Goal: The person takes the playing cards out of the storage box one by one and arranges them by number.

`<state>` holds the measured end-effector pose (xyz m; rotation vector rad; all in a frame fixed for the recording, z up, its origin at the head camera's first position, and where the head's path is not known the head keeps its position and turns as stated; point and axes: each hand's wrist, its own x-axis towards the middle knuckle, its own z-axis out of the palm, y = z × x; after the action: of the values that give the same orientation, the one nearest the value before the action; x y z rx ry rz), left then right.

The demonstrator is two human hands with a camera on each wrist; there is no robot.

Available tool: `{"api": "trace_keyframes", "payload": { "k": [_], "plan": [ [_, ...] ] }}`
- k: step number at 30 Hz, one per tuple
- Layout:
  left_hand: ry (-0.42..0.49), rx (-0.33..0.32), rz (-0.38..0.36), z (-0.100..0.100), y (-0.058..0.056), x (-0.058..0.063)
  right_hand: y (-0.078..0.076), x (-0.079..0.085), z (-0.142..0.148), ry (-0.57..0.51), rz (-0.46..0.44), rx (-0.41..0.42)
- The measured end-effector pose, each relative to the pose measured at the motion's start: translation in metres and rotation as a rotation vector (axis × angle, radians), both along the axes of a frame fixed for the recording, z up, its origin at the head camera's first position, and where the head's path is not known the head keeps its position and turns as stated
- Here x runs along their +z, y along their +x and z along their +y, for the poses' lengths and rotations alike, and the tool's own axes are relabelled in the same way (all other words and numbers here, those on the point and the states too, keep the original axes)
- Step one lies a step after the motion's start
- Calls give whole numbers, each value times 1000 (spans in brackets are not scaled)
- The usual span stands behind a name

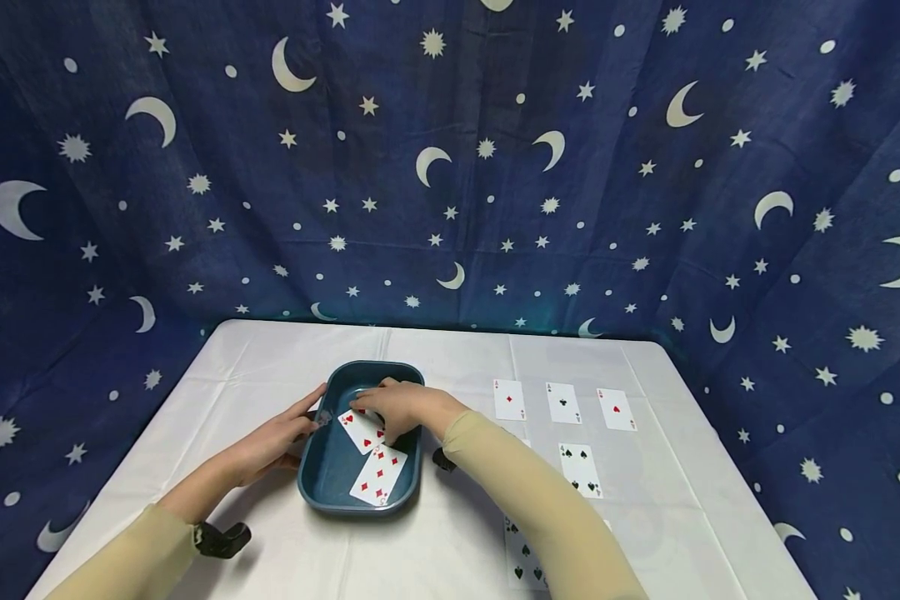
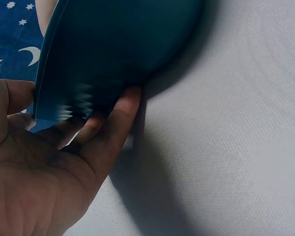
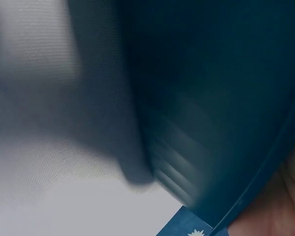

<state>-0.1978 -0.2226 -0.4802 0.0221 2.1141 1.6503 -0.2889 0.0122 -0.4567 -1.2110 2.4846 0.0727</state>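
Observation:
A dark blue-green oblong tub (image 1: 328, 475) stands on the white-covered table. Inside lies a five of diamonds playing card (image 1: 378, 477), partly overlapped by a hearts playing card (image 1: 356, 429). My right hand (image 1: 403, 408) reaches over the tub's right rim and holds the hearts card, thumb and fingers at its edges; whether it is lifted is hard to tell. My left hand (image 1: 270, 446) touches the tub's left side, its fairly straight fingers (image 2: 113, 130) against the outer wall. In the right wrist view the tub wall (image 3: 211, 98) hides the right fingers.
To the right lie an ace of diamonds (image 1: 509, 402), an ace of clubs (image 1: 563, 405) and an ace of hearts (image 1: 617, 410). Nearer are a four of spades (image 1: 579, 467) and another spades card (image 1: 521, 554), partly covered by the right sleeve (image 1: 540, 492). A starry curtain (image 1: 450, 167) hangs behind.

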Motion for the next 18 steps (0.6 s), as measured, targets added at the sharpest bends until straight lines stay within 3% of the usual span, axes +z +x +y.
{"api": "trace_keyframes", "payload": {
  "k": [18],
  "plan": [
    [-19, 7, -4, 1, 2, 3, 2, -1, 4, -32, 84, 36]
  ]
}}
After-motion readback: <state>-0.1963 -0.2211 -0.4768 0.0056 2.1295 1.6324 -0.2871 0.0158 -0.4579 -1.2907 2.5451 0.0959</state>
